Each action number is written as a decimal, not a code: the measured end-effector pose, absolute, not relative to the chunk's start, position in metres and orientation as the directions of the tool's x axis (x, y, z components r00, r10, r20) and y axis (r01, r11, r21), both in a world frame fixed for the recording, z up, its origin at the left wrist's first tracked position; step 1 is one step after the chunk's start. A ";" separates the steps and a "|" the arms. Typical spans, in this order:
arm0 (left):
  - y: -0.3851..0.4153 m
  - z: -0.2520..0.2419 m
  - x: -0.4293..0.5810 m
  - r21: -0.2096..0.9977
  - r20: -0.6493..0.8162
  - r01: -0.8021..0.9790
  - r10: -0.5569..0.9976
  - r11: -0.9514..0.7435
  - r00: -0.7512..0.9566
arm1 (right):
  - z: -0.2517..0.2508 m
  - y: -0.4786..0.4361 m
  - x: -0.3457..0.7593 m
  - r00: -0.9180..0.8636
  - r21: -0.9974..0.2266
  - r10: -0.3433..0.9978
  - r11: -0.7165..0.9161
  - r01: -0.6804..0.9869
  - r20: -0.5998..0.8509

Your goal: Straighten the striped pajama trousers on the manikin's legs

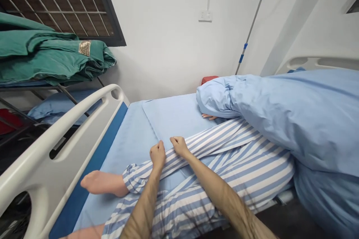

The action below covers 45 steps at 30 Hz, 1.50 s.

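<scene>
Two bare hands are curled into fists above the far leg of a pair of striped trousers (258, 160) on a lying figure. The left hand (157, 154) is closed tight, its back turned up, toward the shin; the right hand (180, 146) is just beside it, nearer the knee, equally closed, with a narrow gap between the two. Whether either fist pinches cloth or only rests against the leg cannot be told, since the curled fingers hide their undersides.

The trousers are soft, creased cotton in white and blue stripes, lying lengthwise across the bed and bunched into a gathered cuff at the far ankle. From that cuff sticks a smooth, pinkish bare foot (105, 183), pointing toward the rounded, hard plastic footboard (77, 149), cream with a flat blue panel. Beneath lies a pale blue sheet (174, 114), lightly rippled. A puffy, wrinkled blue quilt (286, 108) is heaped over the upper body, and some fingers (209, 116) show under its edge. Past the footboard, a crumpled green cloth (42, 58) sits on a metal rack (67, 94). One slim metal pole (250, 31) with hooks stands by the smooth white wall (159, 18).
</scene>
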<state>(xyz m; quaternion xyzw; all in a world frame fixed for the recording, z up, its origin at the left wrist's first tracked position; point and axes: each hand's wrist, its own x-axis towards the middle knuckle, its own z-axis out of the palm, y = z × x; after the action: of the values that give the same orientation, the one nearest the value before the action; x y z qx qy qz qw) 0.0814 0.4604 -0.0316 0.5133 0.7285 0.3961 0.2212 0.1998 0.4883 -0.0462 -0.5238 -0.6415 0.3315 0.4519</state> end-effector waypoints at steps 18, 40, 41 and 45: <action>0.468 -0.039 0.143 0.553 0.087 0.812 0.956 0.187 -0.280 | -0.022 0.491 0.254 -0.192 -0.834 0.949 0.311 0.456 0.249; 0.484 -0.024 0.183 0.454 0.002 0.855 0.959 0.251 -0.282 | -0.019 0.502 0.272 -0.143 -0.821 0.971 0.239 0.519 0.192; 0.484 -0.026 0.182 0.444 0.012 0.865 0.964 0.233 -0.266 | -0.016 0.501 0.278 -0.182 -0.780 0.959 0.284 0.557 0.218; 0.484 -0.030 0.183 0.502 0.063 0.819 0.932 0.279 -0.356 | -0.017 0.504 0.310 -0.108 -0.806 0.958 0.282 0.520 0.265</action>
<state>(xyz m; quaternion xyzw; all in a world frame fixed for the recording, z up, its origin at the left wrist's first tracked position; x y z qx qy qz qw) 0.1826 0.4845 -0.0298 0.5541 0.7901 0.2318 0.1223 0.3100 0.5044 -0.0173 -0.5336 -0.6925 0.2728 0.4016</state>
